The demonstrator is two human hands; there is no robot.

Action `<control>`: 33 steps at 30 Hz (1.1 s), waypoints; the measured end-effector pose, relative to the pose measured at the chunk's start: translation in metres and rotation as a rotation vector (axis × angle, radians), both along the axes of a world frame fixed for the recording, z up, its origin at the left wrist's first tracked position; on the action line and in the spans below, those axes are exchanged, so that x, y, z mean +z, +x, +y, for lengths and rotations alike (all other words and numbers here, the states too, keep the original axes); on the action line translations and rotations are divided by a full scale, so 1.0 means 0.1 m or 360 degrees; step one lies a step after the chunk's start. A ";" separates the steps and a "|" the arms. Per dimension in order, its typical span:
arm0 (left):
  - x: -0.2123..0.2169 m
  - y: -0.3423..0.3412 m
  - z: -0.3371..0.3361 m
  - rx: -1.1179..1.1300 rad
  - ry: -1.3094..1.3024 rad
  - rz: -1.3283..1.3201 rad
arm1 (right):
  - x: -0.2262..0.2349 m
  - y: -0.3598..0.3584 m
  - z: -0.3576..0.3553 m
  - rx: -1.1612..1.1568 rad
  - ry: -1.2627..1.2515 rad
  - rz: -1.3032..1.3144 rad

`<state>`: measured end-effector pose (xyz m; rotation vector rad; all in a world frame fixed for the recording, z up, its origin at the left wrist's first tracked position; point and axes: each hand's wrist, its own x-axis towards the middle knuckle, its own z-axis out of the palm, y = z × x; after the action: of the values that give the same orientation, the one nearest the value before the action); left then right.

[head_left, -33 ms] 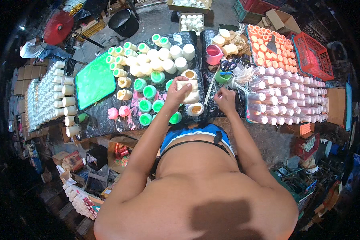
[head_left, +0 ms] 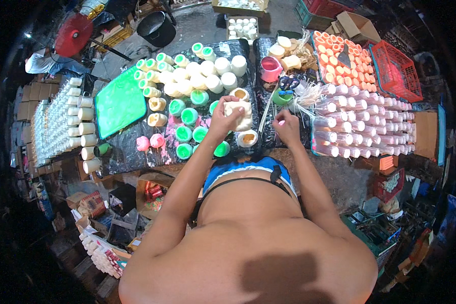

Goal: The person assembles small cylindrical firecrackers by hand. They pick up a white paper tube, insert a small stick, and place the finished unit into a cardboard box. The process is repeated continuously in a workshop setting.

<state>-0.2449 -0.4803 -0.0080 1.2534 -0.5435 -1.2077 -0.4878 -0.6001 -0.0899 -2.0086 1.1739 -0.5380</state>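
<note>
Head view: our left hand (head_left: 222,117) grips a cream wax cylinder candle (head_left: 240,109), right hand (head_left: 287,126) pinching a thin wick near the tabletop's (head_left: 126,157) front edge, many clear tubes (head_left: 359,121) unfilled.

My arms are bare, with no sleeves, and my left hand (head_left: 222,117) and right hand (head_left: 288,126) wear no gloves. My chest is bare too. A thin black strap (head_left: 248,181) crosses above blue shorts with a white band (head_left: 245,167).
</note>
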 end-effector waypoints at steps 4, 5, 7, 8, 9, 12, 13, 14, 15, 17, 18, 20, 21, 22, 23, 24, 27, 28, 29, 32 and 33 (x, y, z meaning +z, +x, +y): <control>0.18 -0.09 0.03 -0.0192 -0.0265 -0.0592 | 0.67 -0.05 0.16 -0.0159 0.0352 -0.0544; 0.17 -0.11 0.03 -0.0187 -0.0253 -0.0625 | 0.71 -0.04 0.16 -0.0183 0.0502 -0.0659; 0.15 -0.14 0.02 -0.0177 -0.0229 -0.0690 | 0.77 -0.04 0.16 -0.0230 0.0801 -0.0888; 0.14 -0.15 0.00 -0.0179 -0.0249 -0.0670 | 0.88 -0.04 0.17 -0.0187 0.0845 -0.0760; 0.13 -0.15 -0.02 -0.0179 -0.0268 -0.0650 | 0.85 -0.04 0.14 -0.0188 0.0848 -0.0693; 0.03 -0.18 -0.09 -0.0281 -0.0333 -0.0578 | 0.73 0.02 0.08 -0.0170 0.0412 -0.0589; -0.02 -0.17 -0.10 -0.0314 -0.0350 -0.0556 | 0.79 0.11 0.11 -0.0140 0.0333 -0.0556; -0.03 -0.18 -0.11 -0.0331 -0.0317 -0.0576 | 0.93 0.18 0.16 -0.0113 0.0255 -0.0523; -0.04 -0.18 -0.12 -0.0354 -0.0312 -0.0664 | 1.05 0.24 0.19 -0.0086 0.0177 -0.0490; 0.02 -0.21 -0.15 -0.0417 -0.0303 -0.0835 | 1.23 0.30 0.22 -0.0030 0.0311 -0.0427; 0.06 -0.23 -0.13 -0.0404 -0.0321 -0.0836 | 1.34 0.32 0.25 0.0008 0.0335 -0.0410; 0.23 -0.23 -0.11 -0.0367 -0.0378 -0.0891 | 1.56 0.34 0.29 0.0056 0.0355 -0.0341; 0.30 -0.22 -0.10 -0.0347 -0.0405 -0.0918 | 1.66 0.34 0.30 0.0070 0.0354 -0.0286; 0.36 -0.23 -0.07 -0.0316 -0.0374 -0.0820 | 1.74 0.33 0.32 0.0088 0.0352 -0.0231; 0.40 -0.24 -0.05 -0.0284 -0.0344 -0.0723 | 1.80 0.32 0.33 0.0121 0.0260 -0.0155; 0.43 -0.24 -0.03 -0.0252 -0.0313 -0.0625 | 1.85 0.31 0.33 0.0154 0.0169 -0.0078; 0.52 -0.19 0.02 -0.0210 -0.0313 -0.0438 | 1.99 0.31 0.32 0.0243 -0.0123 -0.0073; 0.50 -0.17 0.04 -0.0217 -0.0302 -0.0433 | 2.04 0.33 0.31 0.0278 -0.0224 -0.0108; 0.47 -0.14 0.07 -0.0224 -0.0290 -0.0429 | 2.10 0.34 0.30 0.0296 -0.0214 -0.0090; 0.49 -0.11 0.10 -0.0266 -0.0221 -0.0475 | 2.21 0.40 0.30 0.0357 -0.0228 -0.0074; 0.50 -0.11 0.11 -0.0283 -0.0191 -0.0501 | 2.22 0.42 0.30 0.0389 -0.0262 -0.0096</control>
<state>-0.2564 -0.4697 0.0425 1.3206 -0.9615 -1.1104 -0.4461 -0.5702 0.1318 -2.2209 0.8556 -0.5818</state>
